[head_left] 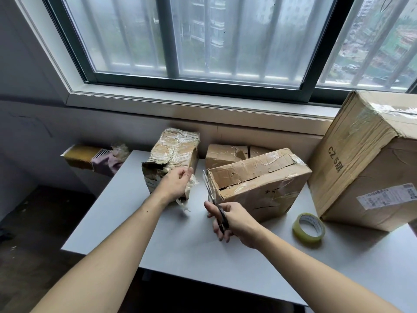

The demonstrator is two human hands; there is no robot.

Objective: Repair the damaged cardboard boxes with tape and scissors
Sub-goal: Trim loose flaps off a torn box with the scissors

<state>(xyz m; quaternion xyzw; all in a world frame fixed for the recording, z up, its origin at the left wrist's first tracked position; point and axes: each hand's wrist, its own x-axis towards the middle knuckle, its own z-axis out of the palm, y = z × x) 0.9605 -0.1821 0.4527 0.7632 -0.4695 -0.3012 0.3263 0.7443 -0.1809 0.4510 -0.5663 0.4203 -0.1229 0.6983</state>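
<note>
Left hand (pixel 178 182) pinches loose clear tape (pixel 190 188) on the battered brown cardboard box (pixel 173 154); right hand (pixel 230 222) grips black-handled scissors (pixel 214 199), blades pointing away, just right of that tape, so right's the cutter

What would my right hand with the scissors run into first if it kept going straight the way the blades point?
Probably the near-left corner of the middle cardboard box. The scissors in the right hand point up and away, their tips beside that taped corner. Depth is unclear, so they might just pass left of it.
</note>
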